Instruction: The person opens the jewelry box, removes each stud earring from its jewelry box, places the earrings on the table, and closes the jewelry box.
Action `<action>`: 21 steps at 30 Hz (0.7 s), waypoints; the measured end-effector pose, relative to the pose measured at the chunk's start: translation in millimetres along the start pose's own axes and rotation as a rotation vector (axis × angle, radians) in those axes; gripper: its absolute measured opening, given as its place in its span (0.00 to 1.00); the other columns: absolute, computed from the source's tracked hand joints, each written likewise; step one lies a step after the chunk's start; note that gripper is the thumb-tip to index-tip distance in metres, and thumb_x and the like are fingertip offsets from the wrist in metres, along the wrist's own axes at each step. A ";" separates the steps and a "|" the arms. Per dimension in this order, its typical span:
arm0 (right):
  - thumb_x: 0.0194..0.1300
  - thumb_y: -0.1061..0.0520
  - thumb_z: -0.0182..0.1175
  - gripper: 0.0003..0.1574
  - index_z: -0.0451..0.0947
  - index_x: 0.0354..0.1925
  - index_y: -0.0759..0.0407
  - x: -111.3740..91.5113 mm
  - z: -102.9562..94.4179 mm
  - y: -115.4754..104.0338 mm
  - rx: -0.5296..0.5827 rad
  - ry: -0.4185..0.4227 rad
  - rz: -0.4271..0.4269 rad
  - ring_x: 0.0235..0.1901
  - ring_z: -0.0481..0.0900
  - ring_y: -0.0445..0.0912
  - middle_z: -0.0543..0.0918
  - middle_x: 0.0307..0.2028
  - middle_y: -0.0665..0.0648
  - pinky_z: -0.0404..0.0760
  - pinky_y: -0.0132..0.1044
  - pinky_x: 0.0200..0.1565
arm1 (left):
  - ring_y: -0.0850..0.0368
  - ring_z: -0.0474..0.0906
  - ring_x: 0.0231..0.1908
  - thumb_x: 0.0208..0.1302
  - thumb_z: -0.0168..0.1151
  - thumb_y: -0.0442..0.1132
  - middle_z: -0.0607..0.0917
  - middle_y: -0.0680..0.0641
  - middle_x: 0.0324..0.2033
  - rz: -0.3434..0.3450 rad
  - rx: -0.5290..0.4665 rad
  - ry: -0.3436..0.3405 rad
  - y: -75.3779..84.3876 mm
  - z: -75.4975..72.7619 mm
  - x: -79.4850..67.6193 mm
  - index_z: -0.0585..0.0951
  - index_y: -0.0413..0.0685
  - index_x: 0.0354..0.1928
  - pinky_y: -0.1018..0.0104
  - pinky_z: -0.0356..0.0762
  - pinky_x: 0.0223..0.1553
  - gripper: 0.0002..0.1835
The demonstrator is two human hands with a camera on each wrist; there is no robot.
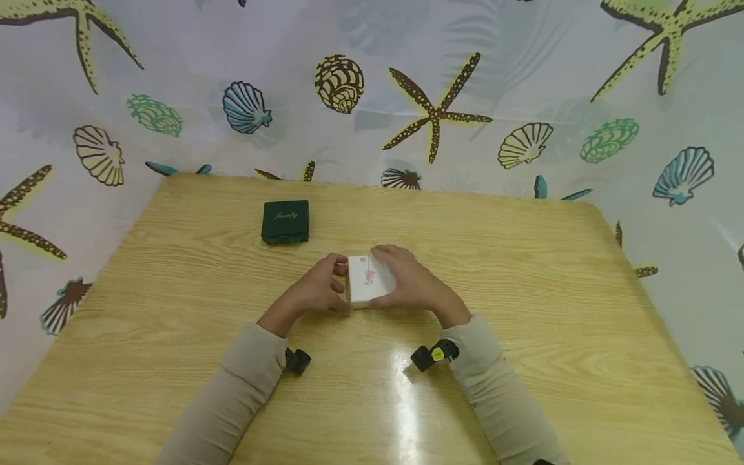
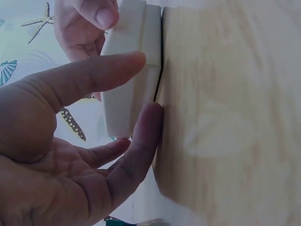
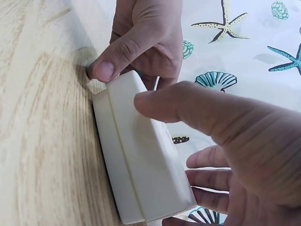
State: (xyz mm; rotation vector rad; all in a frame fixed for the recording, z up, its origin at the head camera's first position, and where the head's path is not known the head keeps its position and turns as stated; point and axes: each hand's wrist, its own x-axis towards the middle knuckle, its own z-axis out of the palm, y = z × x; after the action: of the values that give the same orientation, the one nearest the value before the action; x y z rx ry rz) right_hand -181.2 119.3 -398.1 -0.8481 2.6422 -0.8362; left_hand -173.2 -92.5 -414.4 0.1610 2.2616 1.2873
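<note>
A small white lidded box (image 1: 361,287), with a pink print on its top, sits on the wooden table between the two hands. My left hand (image 1: 320,284) holds it at the left side, thumb near, fingers bent toward the far corner. From the right, my right hand (image 1: 411,281) grips the box with thumb on the near side and fingers on the far side. In the right wrist view a seam runs along the side of the white box (image 3: 150,174) between lid and base. The left wrist view shows the thumb against the side of the box (image 2: 117,103).
A dark green box (image 1: 285,221) with gold lettering stands at the back left on the table (image 1: 523,278). Cloth (image 1: 203,39) printed with shells and starfish surrounds the table at the back and sides. Small black devices (image 1: 427,357) are strapped at both wrists.
</note>
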 end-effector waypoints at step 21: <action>0.40 0.46 0.77 0.61 0.60 0.67 0.65 1.6 1.4 0.1 -0.073 -0.007 0.024 0.66 0.61 0.55 0.66 0.65 0.61 0.66 0.48 0.64 | 0.48 0.75 0.53 0.41 0.75 0.27 0.58 0.41 0.64 0.052 0.015 -0.039 -0.7 2.4 3.8 0.49 0.43 0.71 0.62 0.77 0.49 0.57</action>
State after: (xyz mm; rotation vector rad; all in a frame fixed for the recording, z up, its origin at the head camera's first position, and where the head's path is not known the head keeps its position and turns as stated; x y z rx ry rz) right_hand -182.0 117.8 -399.4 -0.8340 2.6863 -0.7333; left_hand -175.1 -89.7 -417.4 0.2497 2.2480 1.2828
